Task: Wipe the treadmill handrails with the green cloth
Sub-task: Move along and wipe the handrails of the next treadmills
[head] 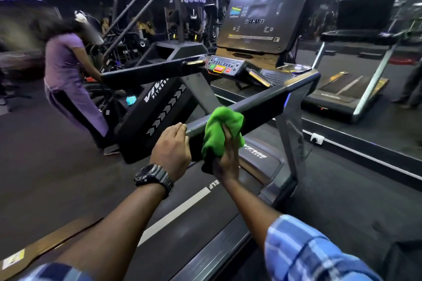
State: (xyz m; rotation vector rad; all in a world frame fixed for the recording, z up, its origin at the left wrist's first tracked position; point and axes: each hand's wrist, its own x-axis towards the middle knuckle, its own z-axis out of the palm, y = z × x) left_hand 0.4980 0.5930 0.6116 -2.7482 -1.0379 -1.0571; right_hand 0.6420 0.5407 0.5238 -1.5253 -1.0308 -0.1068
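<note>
The treadmill's right handrail [269, 98] is a dark bar running from the console down toward me. A bunched green cloth [219, 134] is draped over its near part. My right hand [226, 159] grips the cloth from below and presses it against the rail. My left hand [173, 146], with a black watch on the wrist, holds the very end of the same rail, fingers curled over the top. The left handrail [146, 72] stretches across farther back. The console [225, 66] with its red and green buttons sits between the two rails.
The treadmill belt [182, 207] with a white stripe lies below my arms. A person in purple [68, 80] bends over a machine at the left. A second treadmill [356, 70] stands at the right. A white wall socket [317, 138] sits on the floor ledge at the right.
</note>
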